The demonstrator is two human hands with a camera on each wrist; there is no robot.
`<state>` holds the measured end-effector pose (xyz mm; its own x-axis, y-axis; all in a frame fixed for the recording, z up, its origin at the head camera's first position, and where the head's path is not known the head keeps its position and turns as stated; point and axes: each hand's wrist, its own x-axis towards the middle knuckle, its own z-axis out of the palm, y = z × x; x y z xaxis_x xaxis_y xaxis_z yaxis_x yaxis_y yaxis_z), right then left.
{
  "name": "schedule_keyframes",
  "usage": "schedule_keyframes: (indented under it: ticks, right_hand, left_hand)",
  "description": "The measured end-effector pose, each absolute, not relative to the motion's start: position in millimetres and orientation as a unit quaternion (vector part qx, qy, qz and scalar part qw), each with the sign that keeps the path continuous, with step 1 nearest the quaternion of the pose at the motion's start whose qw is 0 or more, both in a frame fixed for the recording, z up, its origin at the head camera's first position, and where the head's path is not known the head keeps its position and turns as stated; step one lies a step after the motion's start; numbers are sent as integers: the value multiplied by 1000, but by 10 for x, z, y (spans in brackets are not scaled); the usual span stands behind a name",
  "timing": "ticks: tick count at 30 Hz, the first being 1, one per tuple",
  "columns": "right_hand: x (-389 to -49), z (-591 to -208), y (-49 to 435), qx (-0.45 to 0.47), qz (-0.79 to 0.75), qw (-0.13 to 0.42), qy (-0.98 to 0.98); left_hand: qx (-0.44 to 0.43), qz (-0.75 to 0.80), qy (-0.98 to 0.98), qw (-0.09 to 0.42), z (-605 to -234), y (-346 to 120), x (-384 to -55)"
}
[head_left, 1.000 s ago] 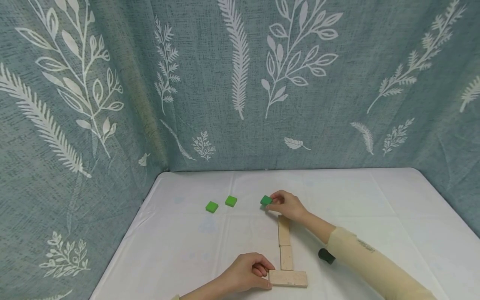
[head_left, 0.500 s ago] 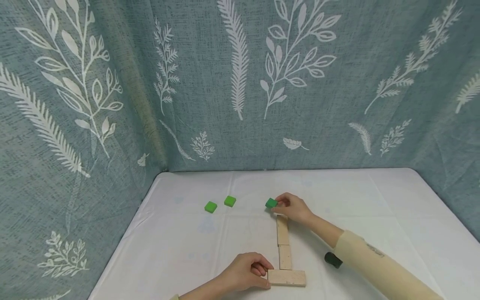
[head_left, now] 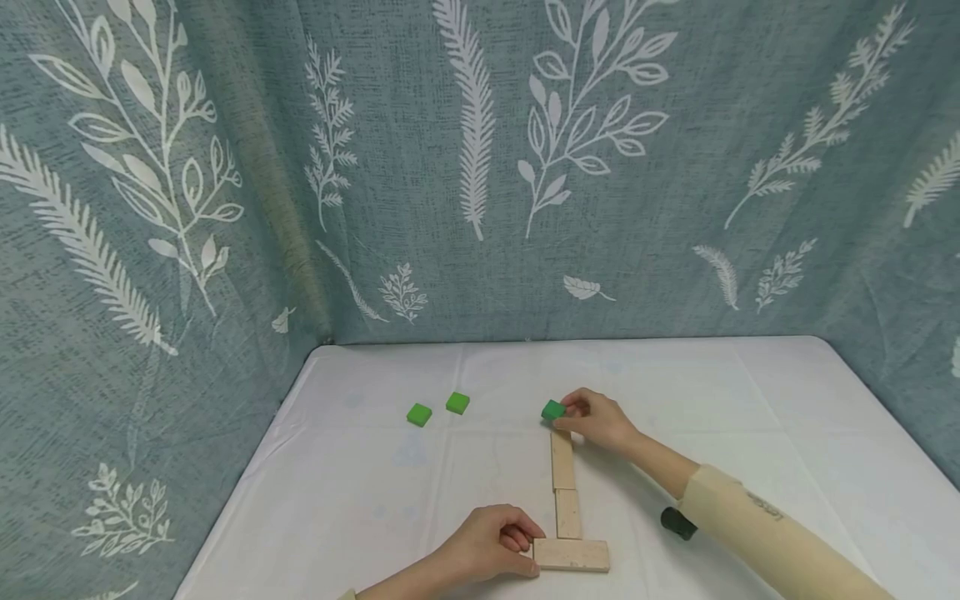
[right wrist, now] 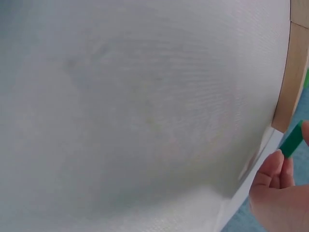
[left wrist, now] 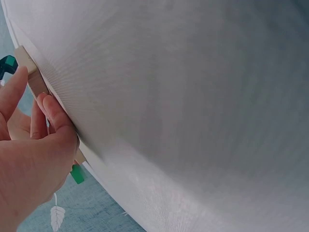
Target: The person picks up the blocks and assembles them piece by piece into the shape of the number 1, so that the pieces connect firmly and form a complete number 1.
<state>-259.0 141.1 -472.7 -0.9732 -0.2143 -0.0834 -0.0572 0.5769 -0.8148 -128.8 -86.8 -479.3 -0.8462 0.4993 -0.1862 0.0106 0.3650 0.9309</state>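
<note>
Between thumb and fingers, my right hand (head_left: 600, 422) pinches a dark green square block (head_left: 552, 409). It holds the block just past the far end of a light wooden block (head_left: 562, 462); from these views I cannot tell whether they touch. A second wooden block (head_left: 567, 512) continues that line toward me and meets a wooden block lying crosswise (head_left: 573, 555). My left hand (head_left: 491, 543) grips this crosswise block by its left end. In the right wrist view the green block (right wrist: 291, 139) shows between the fingertips, near the wooden block's end (right wrist: 288, 92).
Two lighter green square blocks (head_left: 419, 414) lie apart on the left of the white-covered table (head_left: 337, 500). A small black cylindrical object (head_left: 678, 523) is beside the right sleeve (head_left: 757, 525). A patterned blue-green curtain (head_left: 420, 208) stands behind the table.
My right hand has carried the dark green block a little to the right and toward me, closer to the wooden line. The black object shifts right beside the sleeve. The left hand stays put.
</note>
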Motion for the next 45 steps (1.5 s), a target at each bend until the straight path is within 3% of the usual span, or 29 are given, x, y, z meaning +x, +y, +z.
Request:
schedule_keyframes:
  ticks: [45]
  right_hand:
    - [-2553, -4790, 1456, -91, -440, 81, 889]
  left_hand:
    - [155, 539, 797, 225, -4771, -875, -1262]
